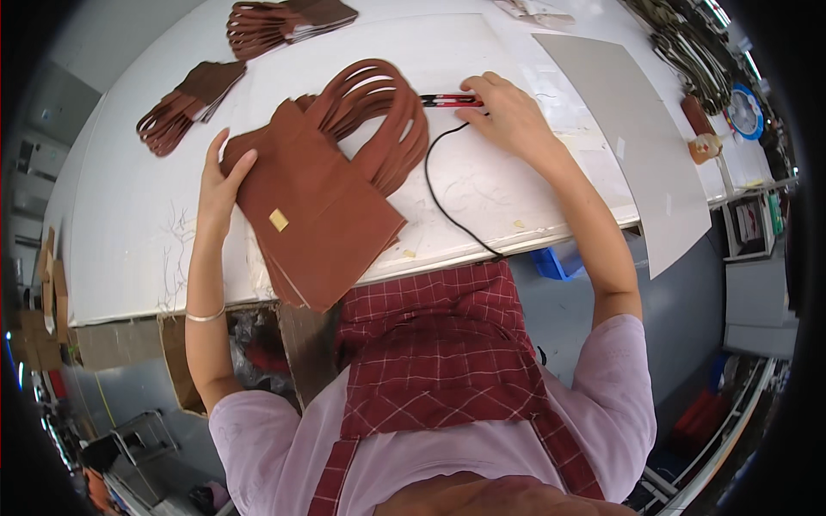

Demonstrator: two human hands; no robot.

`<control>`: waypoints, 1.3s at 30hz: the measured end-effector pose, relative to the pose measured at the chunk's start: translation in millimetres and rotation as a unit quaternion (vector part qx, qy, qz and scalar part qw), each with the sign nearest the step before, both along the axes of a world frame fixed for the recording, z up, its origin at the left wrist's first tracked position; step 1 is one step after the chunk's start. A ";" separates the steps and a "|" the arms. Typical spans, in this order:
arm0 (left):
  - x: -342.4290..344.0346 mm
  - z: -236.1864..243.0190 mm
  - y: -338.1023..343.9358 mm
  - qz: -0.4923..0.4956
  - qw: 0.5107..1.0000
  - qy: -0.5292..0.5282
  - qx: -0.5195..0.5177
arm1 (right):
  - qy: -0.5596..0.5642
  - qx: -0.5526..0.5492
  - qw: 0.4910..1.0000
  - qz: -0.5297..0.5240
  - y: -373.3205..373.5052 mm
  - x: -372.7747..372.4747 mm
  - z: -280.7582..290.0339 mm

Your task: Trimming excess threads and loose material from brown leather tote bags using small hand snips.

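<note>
On the tabletop (120,232) we see the brown stack (318,206), long axis running far-left to near-right, loops (404,146) pointing far right. The left hand (218,185) has thumb and forefinger apart at its left edge, other fingers hidden. The right hand's (512,120) fingers flank a half-covered red-and-black tool (440,101); whether clamped, we cannot tell.

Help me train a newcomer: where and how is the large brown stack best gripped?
Probably by the looped straps of the large brown stack, coming from the right: they arch out together beyond its flat panels, leaving an opening to hook through and close around the bunch.
</note>
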State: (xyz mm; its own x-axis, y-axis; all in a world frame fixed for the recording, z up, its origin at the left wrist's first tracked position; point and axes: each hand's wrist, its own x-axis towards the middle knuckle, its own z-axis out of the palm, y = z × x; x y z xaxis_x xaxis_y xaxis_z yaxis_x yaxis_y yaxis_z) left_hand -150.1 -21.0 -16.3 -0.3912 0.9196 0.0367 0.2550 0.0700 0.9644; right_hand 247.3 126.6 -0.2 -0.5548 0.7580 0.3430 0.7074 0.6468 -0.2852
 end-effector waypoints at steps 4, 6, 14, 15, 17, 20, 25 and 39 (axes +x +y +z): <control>-0.2 -15.1 12.4 -0.021 0.989 0.128 0.076 | 0.026 0.099 0.993 0.052 11.4 -4.0 -14.3; 4.2 -23.4 22.0 -0.032 0.983 0.151 0.099 | -0.045 0.149 0.984 0.082 28.3 -2.2 -18.3; 71.1 -15.8 9.4 0.023 0.998 0.014 0.051 | 0.073 0.091 0.991 -0.063 38.0 81.2 -10.5; 73.3 -17.9 5.7 0.001 0.998 0.045 0.044 | 0.154 -0.008 0.983 -0.102 26.8 80.5 7.5; 84.2 -10.2 1.0 -0.028 0.996 0.074 0.034 | 0.333 -0.135 0.933 -0.033 17.4 111.4 18.5; 101.3 18.2 -1.3 0.030 0.846 0.485 0.219 | 0.543 -0.260 0.798 -0.028 -38.8 105.8 48.5; 149.6 26.9 -9.0 -0.227 0.920 0.273 0.166 | 0.501 -0.389 0.764 0.122 -68.9 103.8 42.7; 181.3 21.7 2.6 -0.289 0.947 0.105 0.093 | -0.007 0.020 1.000 -0.011 -144.5 24.3 59.7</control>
